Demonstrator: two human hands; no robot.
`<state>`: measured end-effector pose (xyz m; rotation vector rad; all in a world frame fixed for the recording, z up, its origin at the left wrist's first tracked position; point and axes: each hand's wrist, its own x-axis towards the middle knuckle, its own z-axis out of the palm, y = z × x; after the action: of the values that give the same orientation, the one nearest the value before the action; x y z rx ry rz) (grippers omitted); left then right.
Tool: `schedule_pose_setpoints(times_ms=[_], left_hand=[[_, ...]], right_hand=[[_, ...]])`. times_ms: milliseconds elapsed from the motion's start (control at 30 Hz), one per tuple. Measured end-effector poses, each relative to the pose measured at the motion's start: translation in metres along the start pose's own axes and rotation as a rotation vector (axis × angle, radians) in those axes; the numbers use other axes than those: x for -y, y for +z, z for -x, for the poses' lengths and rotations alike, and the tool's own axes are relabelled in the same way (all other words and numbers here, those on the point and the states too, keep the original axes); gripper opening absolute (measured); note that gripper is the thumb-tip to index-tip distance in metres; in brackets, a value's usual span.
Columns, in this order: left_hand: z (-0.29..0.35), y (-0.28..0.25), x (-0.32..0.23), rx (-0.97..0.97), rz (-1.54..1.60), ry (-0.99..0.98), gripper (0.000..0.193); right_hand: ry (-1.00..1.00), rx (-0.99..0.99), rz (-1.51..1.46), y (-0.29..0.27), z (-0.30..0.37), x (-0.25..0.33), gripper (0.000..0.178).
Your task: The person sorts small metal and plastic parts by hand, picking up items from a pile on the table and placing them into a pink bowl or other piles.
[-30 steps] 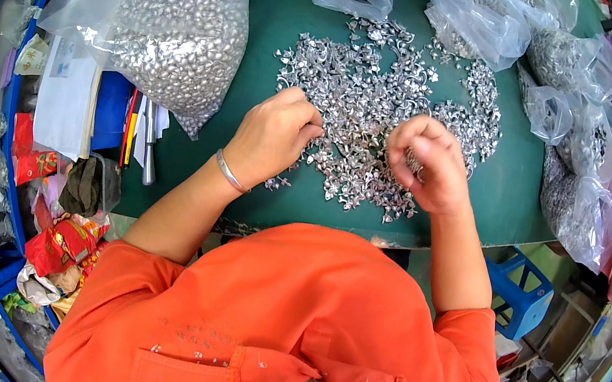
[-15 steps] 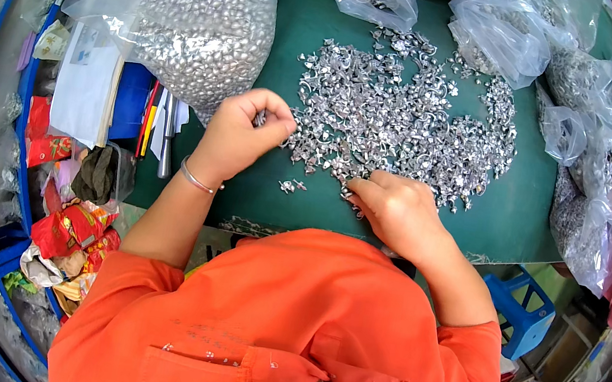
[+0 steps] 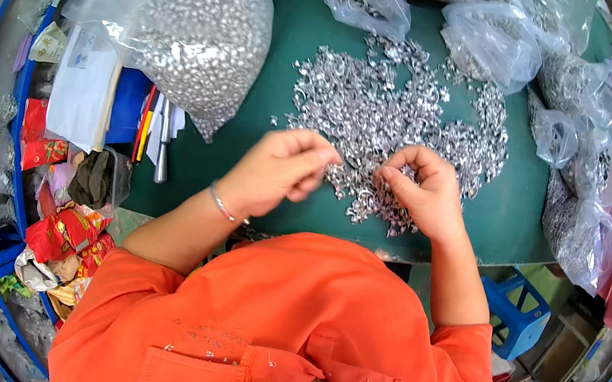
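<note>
On the green tabletop (image 3: 272, 100) lies a broad, loose pile of small silvery metal pieces (image 3: 366, 98), spreading toward the near edge. My left hand (image 3: 281, 173), with a metal bangle (image 3: 222, 203) at its wrist, hovers at the pile's near left side. Its thumb and forefinger are pinched together at the pieces, the other fingers curled and slightly blurred. Over the near right part, my right hand (image 3: 430, 195) also has thumb and forefinger closed in a pinch. Anything between either hand's fingertips is too small to make out.
A large clear bag of silvery beads (image 3: 198, 39) stands at far left, beside papers (image 3: 85, 93) and pens (image 3: 147, 126). Several filled plastic bags (image 3: 491, 41) line the far and right edges. A blue stool (image 3: 515, 314) stands below at right; blue shelving (image 3: 29, 74) is left.
My left hand has moved right and slightly nearer, to the pile. My right hand has shifted right and a little away from me. More pieces now lie toward the near edge between the hands.
</note>
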<state>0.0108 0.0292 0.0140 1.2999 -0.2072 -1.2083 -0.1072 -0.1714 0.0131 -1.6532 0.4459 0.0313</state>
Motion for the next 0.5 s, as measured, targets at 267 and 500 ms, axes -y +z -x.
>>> schedule_pose_setpoints(times_ms=[267, 500], left_hand=[[-0.013, 0.026, 0.017, 0.264, 0.663, -0.273, 0.037], [-0.020, 0.024, -0.011, 0.075, 0.693, -0.291, 0.024]], right_hand=[[-0.362, -0.178, 0.182, 0.038, -0.004, 0.023, 0.012], [-0.778, -0.079, 0.236, 0.043, 0.002, 0.054, 0.018]])
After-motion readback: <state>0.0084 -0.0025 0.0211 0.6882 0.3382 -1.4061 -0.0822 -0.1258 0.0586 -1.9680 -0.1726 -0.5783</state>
